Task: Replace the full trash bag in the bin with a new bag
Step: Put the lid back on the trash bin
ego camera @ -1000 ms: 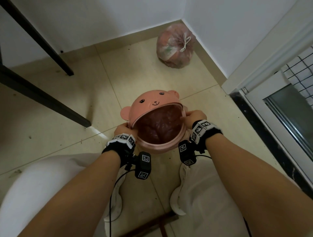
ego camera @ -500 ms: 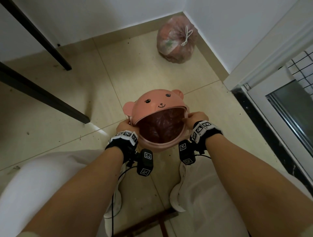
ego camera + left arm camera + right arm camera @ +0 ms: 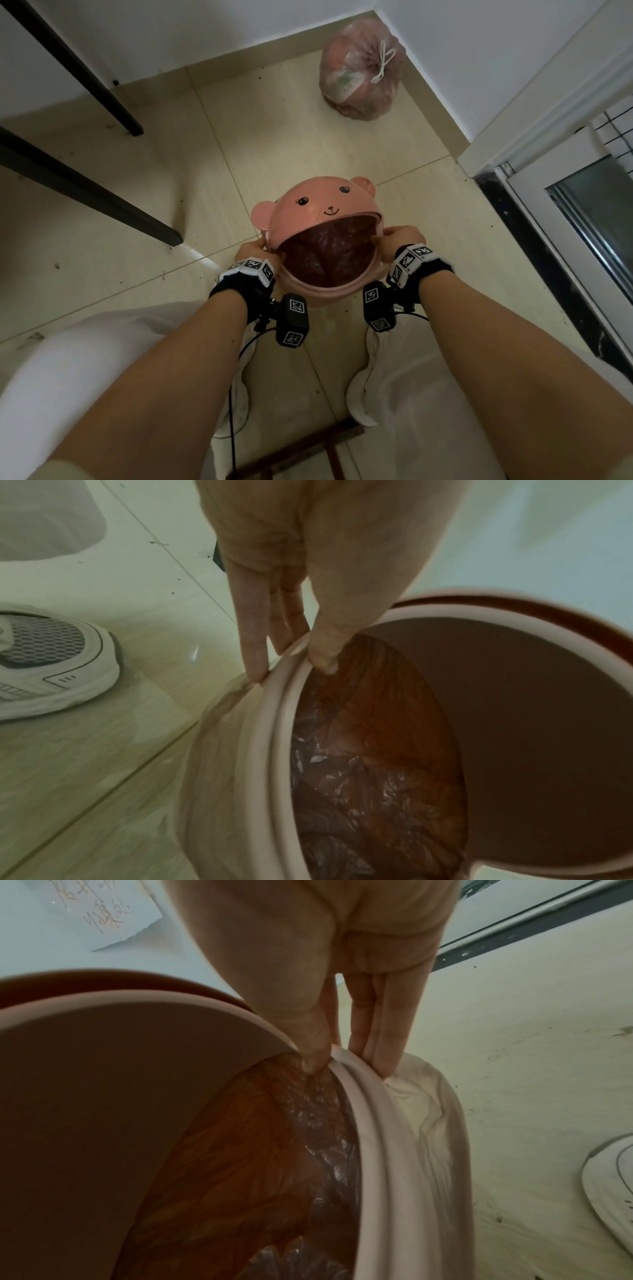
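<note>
Both hands, left (image 3: 251, 250) and right (image 3: 397, 240), pinch the bin (image 3: 318, 219) rim, seating the new bag (image 3: 325, 253); next, press it snug all round.

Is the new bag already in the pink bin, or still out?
In. A reddish bag lines the pink bin; both wrist views show its edge folded over the rim.

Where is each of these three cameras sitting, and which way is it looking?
Head: worn on the head, looks down at the pink bin, the tied bag in the corner; forearms, both hands show.
Left wrist: looks along the left hand pinching the bin's rim; a shoe shows.
Right wrist: looks along the right hand at the opposite rim.
All share the red liner.
</note>
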